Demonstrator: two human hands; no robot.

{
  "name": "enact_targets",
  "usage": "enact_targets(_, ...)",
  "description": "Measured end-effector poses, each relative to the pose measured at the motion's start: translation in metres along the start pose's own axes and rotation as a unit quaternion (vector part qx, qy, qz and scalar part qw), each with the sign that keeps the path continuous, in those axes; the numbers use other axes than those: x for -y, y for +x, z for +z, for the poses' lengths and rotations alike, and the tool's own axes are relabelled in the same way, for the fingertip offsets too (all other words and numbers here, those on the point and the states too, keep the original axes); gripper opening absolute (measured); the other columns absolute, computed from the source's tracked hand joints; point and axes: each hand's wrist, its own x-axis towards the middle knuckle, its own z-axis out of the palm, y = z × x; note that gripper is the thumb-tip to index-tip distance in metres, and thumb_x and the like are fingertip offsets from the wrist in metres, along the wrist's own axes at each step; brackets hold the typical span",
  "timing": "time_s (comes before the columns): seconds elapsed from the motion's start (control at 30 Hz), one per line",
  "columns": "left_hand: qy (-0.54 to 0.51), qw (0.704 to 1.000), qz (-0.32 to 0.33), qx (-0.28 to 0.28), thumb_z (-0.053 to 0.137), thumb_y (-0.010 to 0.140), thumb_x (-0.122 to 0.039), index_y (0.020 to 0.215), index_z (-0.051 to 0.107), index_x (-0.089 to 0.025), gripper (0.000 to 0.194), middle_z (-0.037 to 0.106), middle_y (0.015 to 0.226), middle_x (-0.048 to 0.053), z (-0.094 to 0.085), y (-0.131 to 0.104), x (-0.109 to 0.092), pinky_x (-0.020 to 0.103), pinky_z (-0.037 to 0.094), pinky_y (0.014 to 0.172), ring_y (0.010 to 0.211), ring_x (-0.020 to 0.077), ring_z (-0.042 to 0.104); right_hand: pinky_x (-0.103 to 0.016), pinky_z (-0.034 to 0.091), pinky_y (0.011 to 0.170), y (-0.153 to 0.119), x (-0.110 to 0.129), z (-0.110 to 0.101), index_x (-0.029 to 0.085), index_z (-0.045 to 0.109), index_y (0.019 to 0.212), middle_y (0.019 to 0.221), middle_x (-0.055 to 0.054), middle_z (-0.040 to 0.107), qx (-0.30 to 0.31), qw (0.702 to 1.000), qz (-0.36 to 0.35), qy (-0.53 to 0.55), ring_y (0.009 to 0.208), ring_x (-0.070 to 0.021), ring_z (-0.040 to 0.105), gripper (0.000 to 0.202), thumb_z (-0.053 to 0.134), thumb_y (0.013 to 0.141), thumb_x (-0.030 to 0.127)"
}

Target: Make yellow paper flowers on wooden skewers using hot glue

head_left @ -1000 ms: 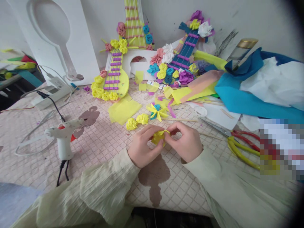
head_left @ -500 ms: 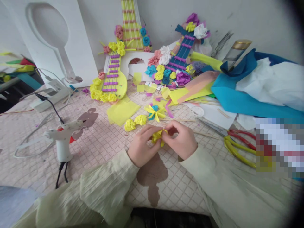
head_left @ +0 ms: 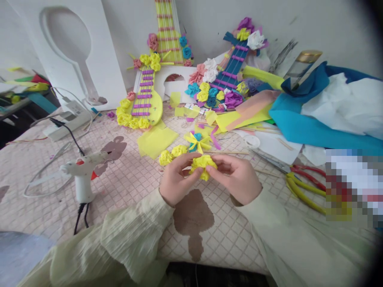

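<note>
Between my two hands is a crumpled yellow paper flower (head_left: 204,164), held just above the table. My left hand (head_left: 179,178) grips its left side, thumb in front. From the right, my right hand (head_left: 239,177) pinches it with thumb and fingers; both thumbs press on its front. Two finished-looking yellow paper flowers, one of them a rosette (head_left: 165,158), lie just beyond my left hand. Behind the held flower rests a star-shaped yellow and teal paper piece (head_left: 197,142).
A white glue gun (head_left: 85,175) stands at left, its cable near a power strip (head_left: 68,121). Scissors (head_left: 299,179) lie at right. Flower-trimmed paper instruments, including a yellow one (head_left: 154,105) and a blue one (head_left: 231,69), lean at the back. Teal paper (head_left: 323,123) spreads at back right.
My hands have moved slightly apart and turned, so more of the yellow flower shows between them. My right hand has shifted right. The whole view has moved slightly.
</note>
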Motion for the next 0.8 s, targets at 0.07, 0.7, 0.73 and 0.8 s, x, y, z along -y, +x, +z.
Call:
enact_targets(0.07,0.059,0.997,0.048,-0.01,0.058,0.074,-0.023,0.1,0.059,-0.019,0.026,0.061,0.101,0.008,0.0005,-0.0015,-0.0002,0.023,0.054,0.061,0.086,0.0162,0.059,-0.03,0.054,0.059,-0.0028,-0.0006,0.0019,0.017,0.064,0.078,0.071,-0.003,0.067,-0.038,0.998,-0.025,-0.053,0.061,-0.0155,0.063,0.013,0.061,0.067,0.024)
enact_targets(0.7,0.112,0.991,0.076,-0.014,0.056,0.075,-0.019,0.096,0.063,-0.018,0.022,0.063,0.096,0.008,0.0025,-0.0004,-0.0001,0.02,0.053,0.054,0.084,0.0159,0.06,-0.027,0.052,0.056,-0.0043,-0.0011,0.0068,0.018,0.065,0.075,0.069,-0.003,0.068,-0.05,0.99,-0.071,-0.116,0.058,-0.0142,0.062,0.011,0.057,0.072,0.025)
enact_targets(0.73,0.081,0.995,0.052,-0.016,0.057,0.074,-0.02,0.097,0.062,-0.018,0.023,0.063,0.098,0.008,0.0013,0.0007,-0.0001,0.02,0.054,0.056,0.084,0.016,0.06,-0.028,0.053,0.058,-0.0031,-0.0001,0.0048,0.018,0.065,0.082,0.074,-0.004,0.069,-0.036,0.997,-0.04,-0.061,0.063,-0.0153,0.064,0.015,0.058,0.072,0.026)
enact_targets(0.8,0.002,1.0,0.008,-0.028,0.059,0.073,-0.022,0.097,0.06,-0.017,0.025,0.063,0.096,0.007,-0.0006,0.0028,-0.0006,0.022,0.055,0.06,0.083,0.0156,0.062,-0.03,0.055,0.064,-0.0005,0.0011,0.0009,0.017,0.064,0.091,0.083,-0.005,0.07,-0.01,0.999,0.017,0.042,0.073,-0.0171,0.066,0.023,0.059,0.071,0.027)
